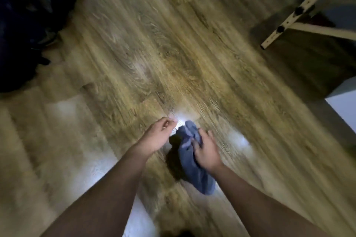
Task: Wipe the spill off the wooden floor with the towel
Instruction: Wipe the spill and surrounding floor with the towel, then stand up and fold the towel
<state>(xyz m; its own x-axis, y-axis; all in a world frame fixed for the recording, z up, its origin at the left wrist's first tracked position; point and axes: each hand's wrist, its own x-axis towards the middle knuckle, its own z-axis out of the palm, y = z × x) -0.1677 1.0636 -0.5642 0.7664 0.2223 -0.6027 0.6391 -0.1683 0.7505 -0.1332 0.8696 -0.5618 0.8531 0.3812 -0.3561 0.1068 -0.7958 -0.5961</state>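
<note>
Right hand: your right hand [205, 150] grips the bunched blue towel [192, 161], which hangs from it above the wooden floor [173, 54]
Left hand: your left hand [160, 133], just beside the towel, has curled fingers; blur hides whether it pinches a corner
Spill: no clear puddle shows; pale glare patches lie beyond and beside your hands
Progress: judged early, the towel is not yet pressed flat, so the wiping is left
</note>
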